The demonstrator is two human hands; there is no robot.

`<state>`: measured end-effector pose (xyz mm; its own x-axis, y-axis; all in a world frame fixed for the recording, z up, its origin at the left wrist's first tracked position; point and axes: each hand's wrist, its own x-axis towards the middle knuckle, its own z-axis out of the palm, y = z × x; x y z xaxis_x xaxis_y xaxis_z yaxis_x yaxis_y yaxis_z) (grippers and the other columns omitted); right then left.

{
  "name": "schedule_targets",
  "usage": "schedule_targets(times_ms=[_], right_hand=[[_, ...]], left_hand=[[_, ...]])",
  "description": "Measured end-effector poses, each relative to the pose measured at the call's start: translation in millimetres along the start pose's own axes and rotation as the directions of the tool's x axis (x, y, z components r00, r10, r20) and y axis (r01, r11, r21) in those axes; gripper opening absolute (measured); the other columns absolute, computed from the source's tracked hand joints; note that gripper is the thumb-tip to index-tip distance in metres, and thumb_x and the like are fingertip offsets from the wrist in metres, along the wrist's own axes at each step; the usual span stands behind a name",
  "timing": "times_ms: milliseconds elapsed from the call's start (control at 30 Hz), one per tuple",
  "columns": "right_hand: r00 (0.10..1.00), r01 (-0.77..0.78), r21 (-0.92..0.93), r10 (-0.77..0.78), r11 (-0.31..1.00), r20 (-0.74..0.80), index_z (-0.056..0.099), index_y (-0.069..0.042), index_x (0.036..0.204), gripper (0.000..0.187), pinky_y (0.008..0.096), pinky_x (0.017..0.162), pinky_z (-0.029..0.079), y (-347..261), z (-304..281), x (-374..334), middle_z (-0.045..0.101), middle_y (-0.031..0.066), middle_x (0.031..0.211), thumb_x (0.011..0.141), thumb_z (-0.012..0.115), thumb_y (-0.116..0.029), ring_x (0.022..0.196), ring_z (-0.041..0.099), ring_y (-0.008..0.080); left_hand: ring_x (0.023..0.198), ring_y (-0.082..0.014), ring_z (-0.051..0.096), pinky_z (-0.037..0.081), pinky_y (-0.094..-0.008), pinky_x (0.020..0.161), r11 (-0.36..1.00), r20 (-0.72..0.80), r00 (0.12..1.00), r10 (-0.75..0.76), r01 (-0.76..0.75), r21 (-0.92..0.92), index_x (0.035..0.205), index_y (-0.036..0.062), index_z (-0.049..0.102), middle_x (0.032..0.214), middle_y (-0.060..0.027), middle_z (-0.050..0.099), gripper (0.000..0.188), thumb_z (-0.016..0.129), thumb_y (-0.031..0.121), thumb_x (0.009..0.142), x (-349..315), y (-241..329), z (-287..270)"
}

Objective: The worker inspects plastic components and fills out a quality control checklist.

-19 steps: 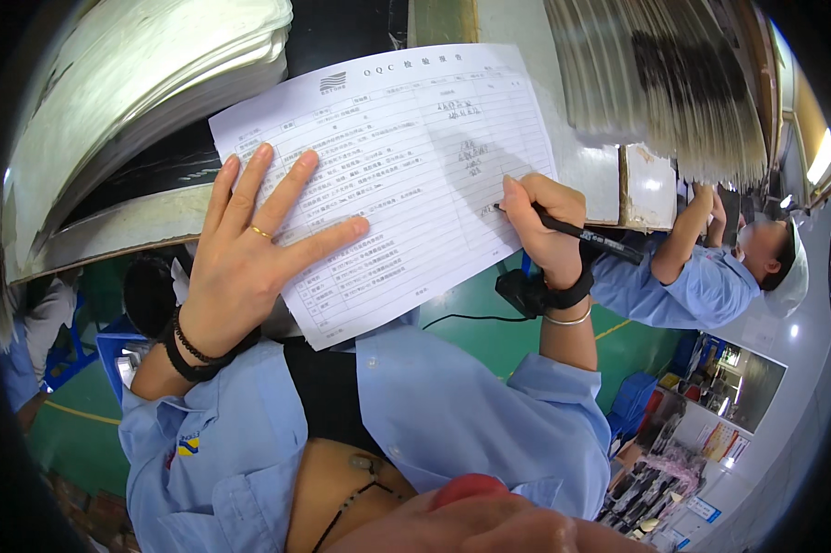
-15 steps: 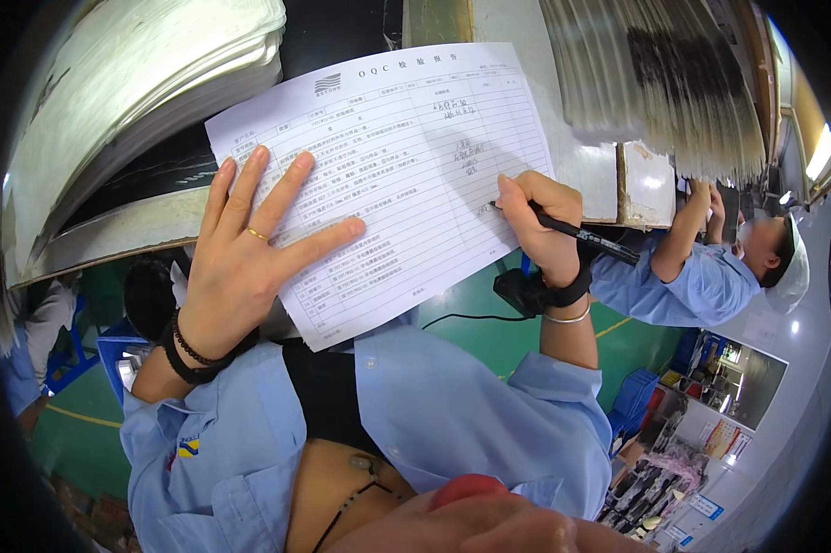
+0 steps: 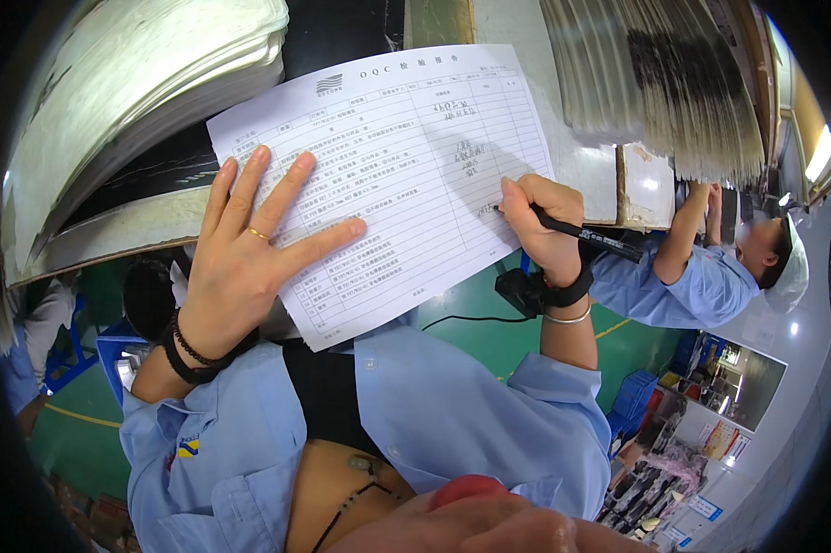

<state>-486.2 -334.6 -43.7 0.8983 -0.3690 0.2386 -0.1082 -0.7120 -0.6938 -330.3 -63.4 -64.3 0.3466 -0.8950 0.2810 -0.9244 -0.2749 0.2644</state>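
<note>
A white printed form (image 3: pixel 378 175) with ruled rows lies tilted on the table, its lower part reaching past the near edge. My left hand (image 3: pixel 249 230) rests flat on the form's left side, fingers spread, with a gold ring on one finger. In my right hand (image 3: pixel 546 226) is a black pen (image 3: pixel 600 241), its tip touching the form's right-hand column. Several lines of handwriting show above the tip. A dark band with a small black device (image 3: pixel 521 293) and a cable sits at my right wrist.
Stacks of pale sheets stand at the far left (image 3: pixel 157 101) and far right (image 3: pixel 646 83). A co-worker (image 3: pixel 710 267) in a blue shirt and pale cap works at the right. Blue crates (image 3: pixel 632 401) sit on the green floor. A blue chair (image 3: pixel 74 346) stands at the left.
My right hand and the pen have shifted very slightly to the right, and a little more writing shows by the tip. My left hand stays put.
</note>
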Motion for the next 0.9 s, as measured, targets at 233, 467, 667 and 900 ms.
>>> schedule_targets(times_ms=[233,467,667,900], right_hand=[[0.999,0.023,0.000,-0.023,1.000,-0.026,0.043,-0.001,0.056,0.035,0.0283,0.042,0.026,1.9,0.8,-0.3,0.033,0.0038,0.049,0.083,0.065,-0.005,0.045,0.030,0.0100],[1.000,0.026,-0.004,-0.026,1.000,-0.004,0.043,-0.001,0.056,0.034,0.0287,0.042,0.027,1.9,-0.7,-2.3,0.035,0.0044,0.049,0.082,0.065,-0.006,0.044,0.032,0.0110],[0.998,0.056,0.094,-0.056,0.994,-0.012,0.046,-0.001,0.055,0.033,0.0296,0.042,0.029,-3.6,4.5,-8.9,0.038,0.0072,0.048,0.081,0.066,-0.008,0.041,0.036,0.0142],[0.997,0.072,-0.020,-0.072,0.997,-0.001,0.045,-0.001,0.055,0.033,0.0304,0.041,0.029,-2.0,4.7,-8.0,0.038,0.0074,0.048,0.080,0.066,-0.007,0.041,0.035,0.0163]], left_hand=[[0.133,-0.0364,0.037,0.024,-0.0499,0.112,1.000,-0.008,1.000,0.006,-0.006,0.000,0.112,0.0402,0.066,0.142,-0.0095,0.044,0.041,0.068,0.023,0.076,-0.4,-0.2,-0.3],[0.133,-0.0366,0.037,0.024,-0.0500,0.112,1.000,-0.008,1.000,0.007,-0.007,0.004,0.112,0.0400,0.066,0.142,-0.0097,0.044,0.041,0.069,0.023,0.075,-0.5,-0.3,-1.2],[0.133,-0.0366,0.037,0.024,-0.0496,0.112,1.000,-0.001,1.000,0.013,-0.013,-0.005,0.112,0.0398,0.066,0.142,-0.0095,0.044,0.041,0.069,0.022,0.075,-0.2,-0.9,-1.4],[0.129,-0.0382,0.040,0.027,-0.0505,0.110,1.000,-0.010,1.000,0.018,-0.018,0.018,0.112,0.0383,0.067,0.140,-0.0104,0.046,0.041,0.067,0.022,0.075,-1.0,0.1,-2.2]])
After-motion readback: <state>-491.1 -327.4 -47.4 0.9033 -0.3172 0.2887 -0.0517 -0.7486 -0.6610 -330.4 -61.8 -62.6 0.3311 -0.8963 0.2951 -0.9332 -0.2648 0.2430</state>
